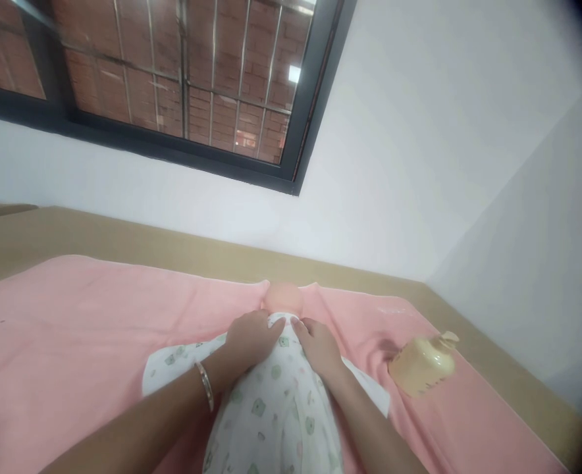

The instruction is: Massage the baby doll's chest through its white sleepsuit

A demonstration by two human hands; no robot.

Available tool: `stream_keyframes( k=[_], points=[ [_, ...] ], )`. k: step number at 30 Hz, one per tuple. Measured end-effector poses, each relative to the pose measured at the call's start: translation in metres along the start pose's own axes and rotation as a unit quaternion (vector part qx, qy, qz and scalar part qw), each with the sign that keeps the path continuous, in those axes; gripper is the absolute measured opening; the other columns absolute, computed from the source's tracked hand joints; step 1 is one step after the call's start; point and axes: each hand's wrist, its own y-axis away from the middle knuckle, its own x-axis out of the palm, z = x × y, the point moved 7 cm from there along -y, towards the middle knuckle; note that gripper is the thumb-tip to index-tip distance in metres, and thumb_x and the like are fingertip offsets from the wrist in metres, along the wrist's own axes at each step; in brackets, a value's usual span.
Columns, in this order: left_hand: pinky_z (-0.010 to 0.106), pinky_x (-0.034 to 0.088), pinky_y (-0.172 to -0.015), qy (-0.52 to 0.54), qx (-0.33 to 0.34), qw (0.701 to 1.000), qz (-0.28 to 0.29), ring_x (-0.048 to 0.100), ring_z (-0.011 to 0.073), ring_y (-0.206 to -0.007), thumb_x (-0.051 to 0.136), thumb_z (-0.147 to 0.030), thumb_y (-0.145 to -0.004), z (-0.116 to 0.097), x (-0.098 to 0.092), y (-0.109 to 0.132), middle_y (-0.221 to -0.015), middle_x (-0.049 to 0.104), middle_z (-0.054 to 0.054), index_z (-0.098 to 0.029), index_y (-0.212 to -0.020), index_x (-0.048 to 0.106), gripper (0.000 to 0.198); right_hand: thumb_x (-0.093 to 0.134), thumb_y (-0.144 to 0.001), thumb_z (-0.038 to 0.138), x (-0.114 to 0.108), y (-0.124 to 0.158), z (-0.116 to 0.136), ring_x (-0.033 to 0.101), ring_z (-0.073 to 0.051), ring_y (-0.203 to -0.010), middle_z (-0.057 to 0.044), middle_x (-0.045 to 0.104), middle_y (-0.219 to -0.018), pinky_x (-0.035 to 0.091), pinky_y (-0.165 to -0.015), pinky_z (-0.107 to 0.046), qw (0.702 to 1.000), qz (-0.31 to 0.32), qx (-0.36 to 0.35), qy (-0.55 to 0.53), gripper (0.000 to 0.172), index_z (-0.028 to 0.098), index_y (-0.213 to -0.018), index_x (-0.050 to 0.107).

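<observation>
A white baby gown (284, 388) with green prints lies on a pink blanket (98, 316), its sleeves spread to both sides. Beyond its collar shows a smooth, round, peach-coloured head like a doll's (284, 298); the rest of the body is hidden under the cloth. My left hand (254, 337) grips the gown at the left of the neckline, thumb on top. On the other side of the collar, my right hand (318, 343) holds the cloth in the same way, thumb near the middle. The undersides of my fingers are hidden.
A pale yellow bottle-shaped container (422, 365) lies at the right on the blanket. Past the blanket runs a tan surface edge (172, 240) against a white wall (394, 164). A dark-framed window (197, 141) with metal bars is above.
</observation>
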Motion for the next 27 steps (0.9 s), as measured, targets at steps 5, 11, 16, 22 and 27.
stream_keyframes(
  k=[5,11,16,22,27],
  points=[
    [0.033,0.042,-0.068,-0.002,-0.003,1.000,0.001,0.061,0.0226,-0.078,0.029,-0.058,-0.085,0.0002,-0.0002,-0.0002,-0.086,0.068,0.008,-0.020,-0.081,0.062,0.051,0.022,-0.090,0.062,0.0001,-0.0004,-0.0006,0.051,-0.015,-0.061,-0.004,0.061,-0.067,0.025,-0.052,-0.024,1.000,0.001,0.002,0.007,0.060,0.018,-0.069,0.057],
    [0.033,0.042,-0.066,-0.004,0.007,1.000,-0.007,0.060,0.0225,-0.076,0.027,-0.058,-0.086,0.0005,0.0003,-0.0010,-0.083,0.067,0.006,-0.021,-0.079,0.061,0.050,0.023,-0.090,0.062,0.0000,-0.0002,-0.0006,0.050,-0.014,-0.060,-0.003,0.060,-0.065,0.025,-0.052,-0.024,1.000,-0.002,0.003,0.007,0.059,0.018,-0.068,0.056],
    [0.032,0.041,-0.065,0.000,0.011,1.000,-0.006,0.060,0.0215,-0.074,0.028,-0.058,-0.086,0.0009,0.0004,-0.0010,-0.081,0.067,0.006,-0.021,-0.078,0.061,0.051,0.023,-0.090,0.062,-0.0007,0.0000,0.0004,0.050,-0.014,-0.059,-0.003,0.059,-0.064,0.024,-0.052,-0.024,1.000,-0.001,0.000,0.005,0.059,0.018,-0.067,0.055],
    [0.032,0.041,-0.066,-0.010,0.007,1.000,0.002,0.061,0.0223,-0.076,0.028,-0.058,-0.086,-0.0013,-0.0006,-0.0008,-0.085,0.068,0.008,-0.020,-0.081,0.063,0.052,0.023,-0.090,0.061,-0.0014,0.0006,0.0011,0.050,-0.014,-0.059,-0.003,0.059,-0.065,0.024,-0.051,-0.024,1.000,0.000,-0.003,-0.004,0.059,0.018,-0.068,0.056],
    [0.032,0.040,-0.066,-0.013,0.005,1.000,-0.003,0.060,0.0223,-0.076,0.028,-0.057,-0.085,-0.0013,-0.0003,-0.0011,-0.084,0.068,0.007,-0.020,-0.081,0.062,0.050,0.022,-0.090,0.062,-0.0001,-0.0004,-0.0006,0.049,-0.014,-0.059,-0.003,0.059,-0.064,0.024,-0.051,-0.024,1.000,-0.005,-0.003,0.004,0.059,0.018,-0.067,0.055]
  ],
)
